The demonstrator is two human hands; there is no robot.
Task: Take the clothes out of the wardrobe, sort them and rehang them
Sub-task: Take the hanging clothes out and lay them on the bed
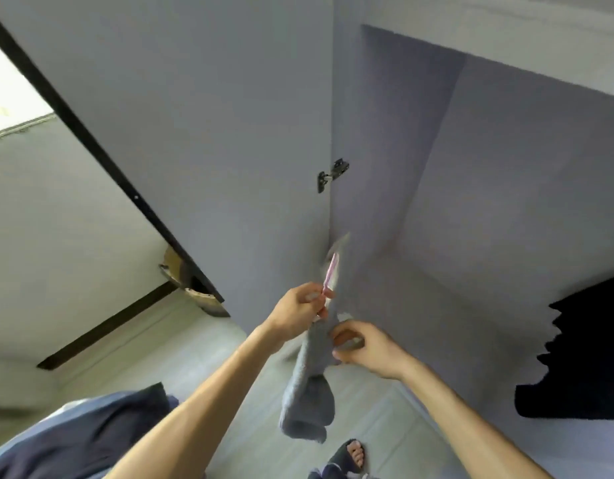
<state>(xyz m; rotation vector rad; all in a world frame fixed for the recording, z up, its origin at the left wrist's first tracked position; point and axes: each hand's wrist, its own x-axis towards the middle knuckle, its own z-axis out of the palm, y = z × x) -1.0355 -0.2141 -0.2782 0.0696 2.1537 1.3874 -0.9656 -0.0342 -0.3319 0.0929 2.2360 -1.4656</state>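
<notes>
- Left hand (300, 305) is curled round the lower end of a pink hanger (331, 275), pinching it between thumb and fingers in front of the open wardrobe (437, 150).
- Right hand (362, 350), just below and to the right of the left, has its fingers curled into the top of a grey garment (309, 392), gripping the cloth.
- The grey garment hangs down from between the 2 hands, bunched at its lower end above the pale floor (250, 440); its upper part runs up along the hanger and is blurred there.
- Wardrobe door (195, 133) stands open on the left, with 1 dark hinge (333, 175) at its inner edge.
- A black garment (582, 357) shows at the right edge, against the wardrobe's inside.
- Dark blue clothes (81, 437) lie heaped at the lower left.
- 1 foot in a dark open-toed slipper (352, 456) stands on the floor beneath the grey garment.
</notes>
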